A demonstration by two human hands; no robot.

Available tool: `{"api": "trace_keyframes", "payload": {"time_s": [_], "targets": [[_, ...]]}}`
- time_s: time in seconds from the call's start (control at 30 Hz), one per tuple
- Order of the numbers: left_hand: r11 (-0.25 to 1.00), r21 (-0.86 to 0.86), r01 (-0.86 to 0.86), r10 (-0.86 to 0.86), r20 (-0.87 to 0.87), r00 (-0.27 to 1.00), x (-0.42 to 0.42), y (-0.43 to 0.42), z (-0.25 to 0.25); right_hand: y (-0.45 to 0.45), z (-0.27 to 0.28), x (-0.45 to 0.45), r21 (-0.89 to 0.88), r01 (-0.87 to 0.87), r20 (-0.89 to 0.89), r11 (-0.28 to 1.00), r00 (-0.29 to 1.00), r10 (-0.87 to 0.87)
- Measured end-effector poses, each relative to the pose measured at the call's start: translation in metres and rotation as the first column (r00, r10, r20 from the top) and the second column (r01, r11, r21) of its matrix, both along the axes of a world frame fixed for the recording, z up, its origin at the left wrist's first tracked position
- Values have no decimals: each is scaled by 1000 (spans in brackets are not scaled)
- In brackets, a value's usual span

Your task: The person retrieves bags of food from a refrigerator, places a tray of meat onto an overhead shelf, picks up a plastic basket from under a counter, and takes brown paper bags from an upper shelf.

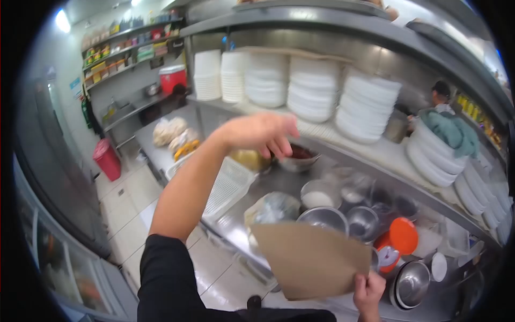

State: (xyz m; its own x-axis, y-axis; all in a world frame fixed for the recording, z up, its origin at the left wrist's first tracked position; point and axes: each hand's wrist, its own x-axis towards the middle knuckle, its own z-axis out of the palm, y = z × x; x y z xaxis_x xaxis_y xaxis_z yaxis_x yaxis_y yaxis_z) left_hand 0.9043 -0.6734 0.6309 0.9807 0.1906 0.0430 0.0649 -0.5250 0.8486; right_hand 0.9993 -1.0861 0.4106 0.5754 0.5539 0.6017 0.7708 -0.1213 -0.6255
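Observation:
My left hand (260,131) is stretched out over the counter, fingers hanging down and a little apart, nothing seen in them. Just beneath its fingertips is a metal bowl (299,162) with dark red contents; I cannot tell whether they touch. Low in the view, my right hand (368,290) pinches the corner of a flat brown sheet (311,260), which looks like paper or cardboard. The sheet is tilted and covers part of the counter and the rim of a steel bowl (324,216). A clear plastic bag (276,208) lies behind its upper edge.
White plates (365,107) stand stacked along the shelf above the counter. A white perforated basket (228,185) sits by my left forearm. More steel bowls (363,222) and an orange kitchen scale (389,255) crowd the right. Farther back, a person (441,96) stands behind the shelf.

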Motion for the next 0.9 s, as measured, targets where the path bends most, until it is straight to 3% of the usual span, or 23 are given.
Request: {"api": "trace_keyframes", "payload": {"time_s": [0.03,0.1,0.17,0.23,0.27,0.33,0.37,0.43,0.53,0.6,0.67,0.77,0.83,0.9], "targets": [[967,153,203,-209,24,978,-24,-15,-17,14,14,-3,-11,-20,-3,1000,1000,20],[896,355,266,-299,40,953,-68,-38,-47,43,28,-3,-32,-60,-20,998,998,59],[862,507,16,8,-46,999,-119,-46,-59,104,59,-14,-68,-151,-52,986,988,148],[853,497,-158,117,113,987,-153,-2,-78,154,81,-26,-147,-238,-129,960,967,220],[841,483,-243,169,192,967,-172,25,-88,187,83,-29,-81,-331,-12,940,944,331],[822,311,-477,373,338,864,-208,73,-92,243,81,-26,-246,-451,-194,858,890,412],[820,230,-524,450,305,839,-225,101,-100,272,79,-29,-315,-510,-293,800,855,429],[792,76,-606,580,213,786,-254,164,-119,337,80,-44,-438,-442,-270,783,895,354],[745,220,-630,612,150,776,-278,240,-155,434,65,-55,-519,-327,-139,789,944,300],[752,300,-587,606,37,794,-278,294,-181,492,43,-49,-586,-225,46,778,950,309],[746,357,-563,619,-57,784,-263,328,-202,536,27,-52,-733,-47,96,679,980,172],[711,462,-530,648,-137,749,-229,363,-229,574,4,-60,-784,58,106,618,994,41],[683,585,-437,632,-174,755,-209,387,-257,600,-22,-54,-830,90,116,550,993,12],[698,581,-418,615,-189,765,-197,401,-277,615,-42,-46,-848,98,127,521,992,20]]}}
